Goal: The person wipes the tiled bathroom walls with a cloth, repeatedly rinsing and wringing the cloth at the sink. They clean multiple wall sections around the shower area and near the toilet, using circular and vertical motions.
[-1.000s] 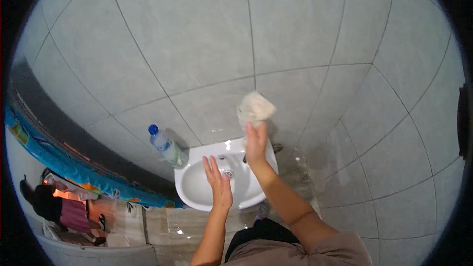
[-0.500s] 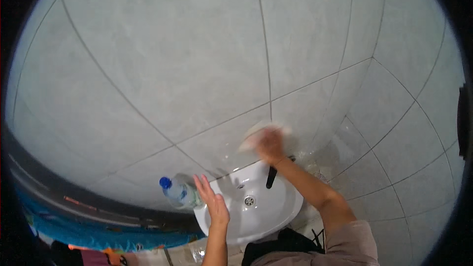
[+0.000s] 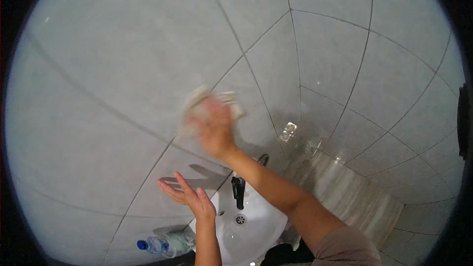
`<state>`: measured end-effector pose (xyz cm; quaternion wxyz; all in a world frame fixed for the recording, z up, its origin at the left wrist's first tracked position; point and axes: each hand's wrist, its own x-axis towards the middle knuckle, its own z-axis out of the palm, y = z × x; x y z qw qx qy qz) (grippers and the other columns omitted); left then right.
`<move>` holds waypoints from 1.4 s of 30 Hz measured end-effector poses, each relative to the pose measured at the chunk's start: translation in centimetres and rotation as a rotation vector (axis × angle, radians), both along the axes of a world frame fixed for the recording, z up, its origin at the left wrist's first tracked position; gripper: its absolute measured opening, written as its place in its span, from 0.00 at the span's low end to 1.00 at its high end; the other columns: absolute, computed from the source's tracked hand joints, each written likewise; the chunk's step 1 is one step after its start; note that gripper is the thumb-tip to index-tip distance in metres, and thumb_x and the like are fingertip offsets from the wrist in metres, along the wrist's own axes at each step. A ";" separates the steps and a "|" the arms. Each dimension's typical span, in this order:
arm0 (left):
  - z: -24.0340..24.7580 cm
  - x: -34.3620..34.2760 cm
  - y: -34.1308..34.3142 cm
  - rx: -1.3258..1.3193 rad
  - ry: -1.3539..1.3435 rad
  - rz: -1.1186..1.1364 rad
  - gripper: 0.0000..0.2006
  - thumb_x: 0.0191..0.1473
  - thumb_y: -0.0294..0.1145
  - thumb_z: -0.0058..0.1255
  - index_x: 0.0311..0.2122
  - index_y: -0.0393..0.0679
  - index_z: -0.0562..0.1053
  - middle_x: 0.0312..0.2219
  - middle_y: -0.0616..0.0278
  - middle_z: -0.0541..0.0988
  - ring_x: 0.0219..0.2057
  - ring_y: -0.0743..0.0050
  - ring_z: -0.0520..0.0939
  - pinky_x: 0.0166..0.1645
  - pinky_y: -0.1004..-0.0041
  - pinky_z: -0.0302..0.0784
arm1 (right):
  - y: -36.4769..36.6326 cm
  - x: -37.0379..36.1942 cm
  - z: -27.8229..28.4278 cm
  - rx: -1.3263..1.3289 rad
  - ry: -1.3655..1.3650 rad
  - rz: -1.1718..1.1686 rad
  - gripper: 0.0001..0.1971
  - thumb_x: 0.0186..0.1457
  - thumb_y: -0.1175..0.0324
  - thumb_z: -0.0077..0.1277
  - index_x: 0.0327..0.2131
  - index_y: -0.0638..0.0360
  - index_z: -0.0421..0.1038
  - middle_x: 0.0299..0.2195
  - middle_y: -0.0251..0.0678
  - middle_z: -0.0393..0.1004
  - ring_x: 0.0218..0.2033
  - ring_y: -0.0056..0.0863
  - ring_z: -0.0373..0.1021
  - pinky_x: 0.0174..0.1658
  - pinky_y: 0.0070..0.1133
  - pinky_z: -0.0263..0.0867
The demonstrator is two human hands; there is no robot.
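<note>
My right hand [image 3: 216, 127] presses a pale cloth [image 3: 196, 99] against the grey tiled wall [image 3: 133, 64]; fingers and cloth are blurred by motion. The cloth sticks out around the fingers on both sides. My left hand [image 3: 189, 197] is raised, open and holding nothing, fingers apart, in front of the wall left of the white sink [image 3: 261, 226]. Below it lies a clear plastic bottle [image 3: 170, 244] with a blue cap, at the sink's left side. My right forearm passes over the sink's right part, beside the black tap [image 3: 238, 192].
A metal drain [image 3: 240, 220] shows in the basin. Behind the tap is a dark hose [image 3: 263, 159]. To the right, a wall plate [image 3: 288, 131] sits near the corner, above a streaked brownish surface [image 3: 340, 187]. A dark object [image 3: 463, 120] stands at the right rim.
The view has turned toward the right-hand corner. My right hand has moved with the cloth up and left along the wall. My left hand has shifted left, its fingers now more spread.
</note>
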<state>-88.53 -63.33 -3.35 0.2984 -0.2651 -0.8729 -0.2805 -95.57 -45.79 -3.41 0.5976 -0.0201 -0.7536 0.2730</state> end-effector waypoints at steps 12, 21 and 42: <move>-1.5 -4.6 13.8 -0.370 0.123 0.356 0.48 0.41 0.60 0.55 0.63 0.54 0.46 0.59 0.34 0.22 0.58 0.27 0.19 0.47 0.25 0.19 | 9.3 -5.2 -14.4 -1.174 0.016 -0.044 0.26 0.56 0.67 0.42 0.57 0.65 0.51 0.62 0.47 0.43 0.63 0.44 0.40 0.62 0.39 0.34; -3.1 -5.8 13.7 -0.437 0.228 0.510 0.61 0.34 0.62 0.60 0.64 0.54 0.32 0.58 0.36 0.17 0.57 0.29 0.16 0.46 0.23 0.21 | 21.7 -2.6 -7.6 -0.508 -0.048 -0.194 0.25 0.51 0.70 0.42 0.55 0.50 0.60 0.61 0.42 0.48 0.63 0.40 0.42 0.62 0.38 0.35; -2.7 -6.3 14.1 -0.491 0.350 0.497 0.59 0.35 0.66 0.57 0.64 0.54 0.33 0.59 0.39 0.17 0.58 0.31 0.17 0.45 0.22 0.22 | 27.2 -6.2 -34.4 -1.594 0.292 -0.047 0.25 0.58 0.62 0.41 0.55 0.66 0.55 0.57 0.47 0.56 0.57 0.39 0.55 0.57 0.31 0.52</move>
